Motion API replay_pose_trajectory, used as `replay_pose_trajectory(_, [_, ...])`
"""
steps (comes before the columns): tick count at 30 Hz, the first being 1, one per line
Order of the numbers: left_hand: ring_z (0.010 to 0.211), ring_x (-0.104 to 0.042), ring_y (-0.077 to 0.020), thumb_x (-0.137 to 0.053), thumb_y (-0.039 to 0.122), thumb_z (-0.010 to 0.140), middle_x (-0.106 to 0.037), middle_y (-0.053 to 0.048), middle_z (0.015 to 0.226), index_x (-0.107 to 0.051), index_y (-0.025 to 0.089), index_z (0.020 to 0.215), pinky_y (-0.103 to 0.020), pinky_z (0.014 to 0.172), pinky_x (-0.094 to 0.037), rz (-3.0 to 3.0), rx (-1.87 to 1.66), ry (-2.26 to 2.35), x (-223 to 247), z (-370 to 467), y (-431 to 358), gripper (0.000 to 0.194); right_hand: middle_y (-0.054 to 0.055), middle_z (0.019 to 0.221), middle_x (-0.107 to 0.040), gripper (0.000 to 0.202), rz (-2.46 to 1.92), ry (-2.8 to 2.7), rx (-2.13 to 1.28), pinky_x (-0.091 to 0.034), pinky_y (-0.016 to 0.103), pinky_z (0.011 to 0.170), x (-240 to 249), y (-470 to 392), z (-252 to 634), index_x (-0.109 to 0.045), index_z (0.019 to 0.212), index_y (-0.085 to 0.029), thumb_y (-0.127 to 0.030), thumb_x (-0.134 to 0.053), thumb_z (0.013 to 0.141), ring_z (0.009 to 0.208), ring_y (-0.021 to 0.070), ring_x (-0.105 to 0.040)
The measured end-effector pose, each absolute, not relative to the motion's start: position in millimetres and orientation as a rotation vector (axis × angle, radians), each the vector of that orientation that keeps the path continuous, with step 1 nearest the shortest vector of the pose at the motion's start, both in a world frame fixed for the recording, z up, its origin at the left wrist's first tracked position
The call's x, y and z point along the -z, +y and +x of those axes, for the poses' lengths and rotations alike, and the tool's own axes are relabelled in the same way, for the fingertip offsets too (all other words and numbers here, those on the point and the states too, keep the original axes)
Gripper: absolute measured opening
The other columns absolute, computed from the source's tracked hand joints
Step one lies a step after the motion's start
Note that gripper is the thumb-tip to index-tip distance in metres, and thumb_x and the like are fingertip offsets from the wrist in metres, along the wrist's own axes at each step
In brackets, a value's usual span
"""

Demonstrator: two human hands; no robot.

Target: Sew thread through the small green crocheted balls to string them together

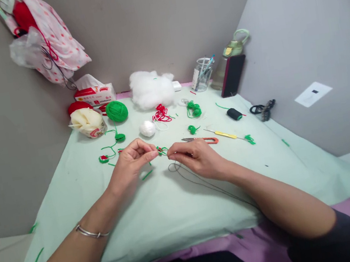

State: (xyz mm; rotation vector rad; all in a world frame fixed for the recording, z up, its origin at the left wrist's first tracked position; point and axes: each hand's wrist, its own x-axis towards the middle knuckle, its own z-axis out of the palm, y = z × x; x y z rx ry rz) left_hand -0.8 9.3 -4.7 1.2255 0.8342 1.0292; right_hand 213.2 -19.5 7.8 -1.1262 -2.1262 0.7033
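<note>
Over the middle of the pale green table cover, my left hand pinches a small green and red yarn piece between thumb and fingers. Close on its right, my right hand has its thumb and fingers pressed together; what they hold is too small to make out. A thin dark thread loops below my right hand and runs toward my right forearm. Orange-handled snips lie partly hidden behind my right hand, with a yellow-handled hook to their right.
Behind the hands are a white yarn ball, green yarn ball, red yarn and white stuffing. A glass jar and upright phone stand back right; a tissue box stands back left.
</note>
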Motion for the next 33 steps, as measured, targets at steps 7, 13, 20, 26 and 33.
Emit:
replay_pose_trajectory(7, [0.077,-0.06,-0.0157,-0.078,0.037,0.079,-0.068,-0.001,0.083,-0.073,0.02,0.088,-0.028,0.072,-0.046,1.452,-0.852,0.958,4,-3,12,0.021,-0.003,0.064,-0.054,0.022,-1.162,-1.916,-0.774,-0.033,0.023,0.057,-8,-18,216,-0.067,0.087,-0.016,-0.031,-0.055,0.099,0.056,0.0092,-0.044])
replay_pose_trajectory(13, [0.072,-0.059,-0.013,-0.078,0.043,0.08,-0.062,0.002,0.075,-0.072,0.019,0.08,-0.027,0.074,-0.048,1.325,-0.685,0.884,5,-2,9,0.025,-0.005,0.054,-0.048,0.019,-1.251,-1.856,-0.756,-0.03,0.023,0.055,-6,-13,216,-0.065,0.083,-0.016,-0.027,-0.057,0.096,0.052,0.009,-0.04])
replay_pose_trajectory(20, [0.064,-0.05,-0.0096,-0.081,0.044,0.077,-0.058,0.002,0.071,-0.074,0.018,0.075,-0.024,0.066,-0.05,1.086,-0.772,0.811,6,0,8,0.027,0.002,0.073,-0.068,0.022,-1.107,-2.242,-0.463,-0.035,0.023,0.062,10,-22,205,-0.069,0.091,-0.016,-0.02,-0.049,0.1,0.061,0.0112,-0.054])
replay_pose_trajectory(26, [0.074,-0.06,-0.0155,-0.072,0.034,0.086,-0.067,-0.003,0.082,-0.078,0.02,0.084,-0.029,0.071,-0.047,1.652,-0.968,1.012,14,7,1,0.016,0.006,0.075,-0.071,0.028,-1.046,-2.376,-0.137,-0.036,0.025,0.063,18,-24,206,-0.068,0.096,-0.015,-0.022,-0.042,0.104,0.066,0.0151,-0.06])
replay_pose_trajectory(33, [0.079,-0.062,-0.0165,-0.067,0.028,0.088,-0.069,-0.003,0.083,-0.077,0.021,0.083,-0.03,0.075,-0.045,1.896,-0.934,0.928,20,5,4,0.013,0.005,0.076,-0.07,0.025,-1.119,-2.332,-0.254,-0.037,0.025,0.066,12,-16,214,-0.065,0.093,-0.016,-0.021,-0.043,0.103,0.068,0.0152,-0.062])
